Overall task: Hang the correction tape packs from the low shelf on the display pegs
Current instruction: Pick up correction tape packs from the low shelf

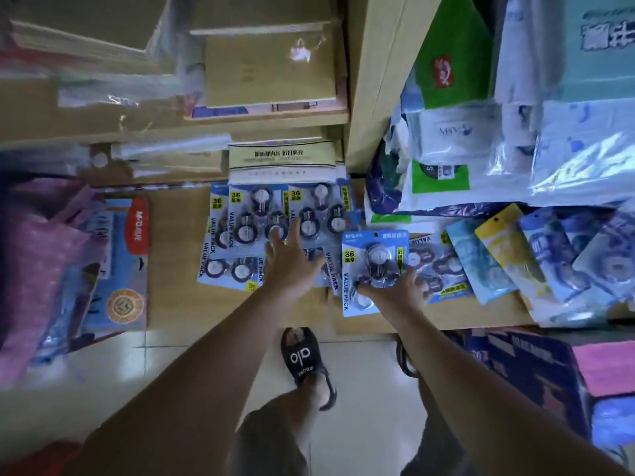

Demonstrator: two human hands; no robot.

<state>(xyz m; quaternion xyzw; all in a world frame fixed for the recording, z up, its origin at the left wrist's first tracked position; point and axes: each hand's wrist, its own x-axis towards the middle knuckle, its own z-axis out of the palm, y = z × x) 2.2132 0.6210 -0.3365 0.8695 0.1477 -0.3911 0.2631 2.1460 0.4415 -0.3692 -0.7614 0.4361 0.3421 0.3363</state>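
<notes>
From the head camera, the view looks down on a low shelf (pixel 171 242) of pale wood. The right hand (pixel 395 290) grips one correction tape pack (pixel 372 269) by its lower end, fingers curled round the blister, holding it above the shelf's front part. The left hand (pixel 292 259) reaches forward with fingers spread and straight, its tips touching the pile of packs (pixel 268 221) that lies flat farther back on the shelf. More blue and yellow packets (pixel 508 249) lie fanned to the right. A black sandal (pixel 302 359) stands on the tiled floor (pixel 171 372) below.
</notes>
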